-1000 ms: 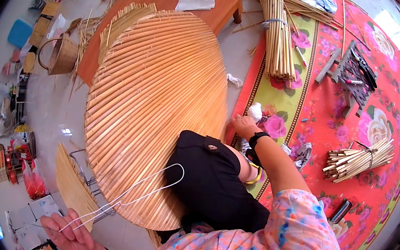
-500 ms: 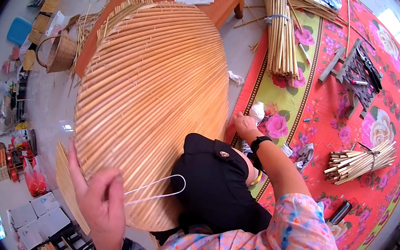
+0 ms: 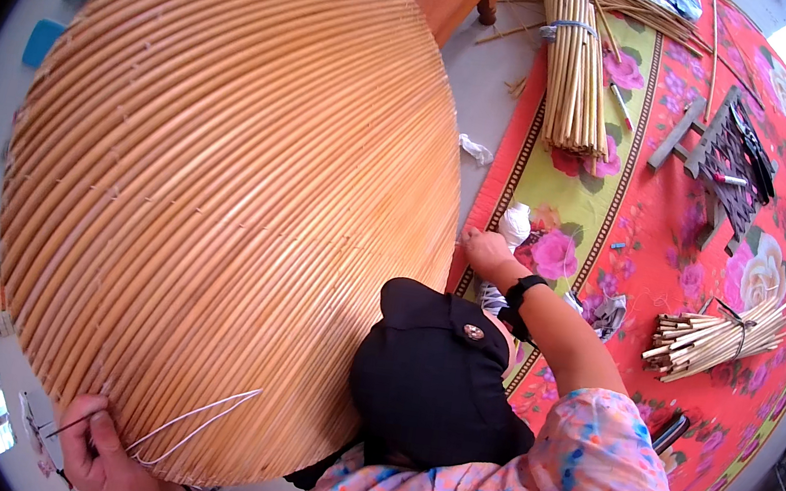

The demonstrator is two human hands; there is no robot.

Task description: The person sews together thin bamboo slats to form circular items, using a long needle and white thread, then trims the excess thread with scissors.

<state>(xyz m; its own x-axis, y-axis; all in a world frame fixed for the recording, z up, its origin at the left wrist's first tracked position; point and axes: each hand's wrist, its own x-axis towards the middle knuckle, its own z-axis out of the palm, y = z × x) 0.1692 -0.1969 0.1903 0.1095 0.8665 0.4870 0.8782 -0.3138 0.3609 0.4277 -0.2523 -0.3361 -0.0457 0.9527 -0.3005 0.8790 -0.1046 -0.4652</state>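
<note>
A large oval panel of thin, pale bamboo sticks (image 3: 231, 194), sewn side by side, stands tilted before me and fills the left and middle. At its lower left rim my left hand (image 3: 102, 460) is closed, pinching a thin dark needle (image 3: 76, 422). A white thread (image 3: 211, 408) loops from this hand across the panel's face. On the panel's right edge my right hand (image 3: 491, 256) is closed, its fingertips against the rim; what it pinches is too small to tell. A white wrapped bundle (image 3: 515, 224) lies just beyond that hand.
Black cloth with a button (image 3: 440, 376) covers the panel's lower right. On the red flowered mat (image 3: 661, 321) lie a tied stick bundle (image 3: 572, 90), a smaller bundle (image 3: 718, 338) and a dark wooden stand (image 3: 726, 170). A brown table (image 3: 455, 0) stands behind the panel.
The panel has swung up and left, and its face now shows broader. My left hand has moved down and left along its rim; the needle has come into view. My right hand stays at the edge.
</note>
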